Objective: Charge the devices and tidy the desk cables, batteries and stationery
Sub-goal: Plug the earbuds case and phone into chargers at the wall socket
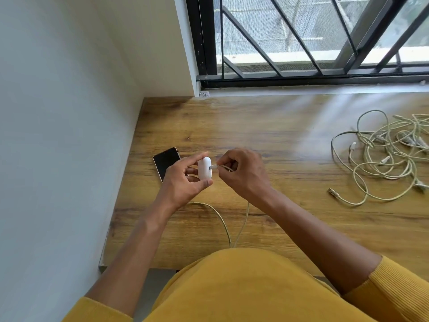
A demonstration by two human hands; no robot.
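My left hand [180,181] holds a small white earbud case [204,168] above the wooden desk [290,194], its port facing right. My right hand [243,174] pinches the plug of a pale cable [214,167], and the plug's tip touches the case's port. That cable [242,225] runs down under my right wrist toward the desk's front edge. A second pale cable [220,219] curves from under my left hand to the same edge. A dark-screened phone [166,161] lies flat on the desk, just left of my left hand.
A tangled heap of pale cables [380,156] with several plugs lies at the desk's right. A white wall [58,135] bounds the desk's left side. A barred window [313,38] and its sill run along the back.
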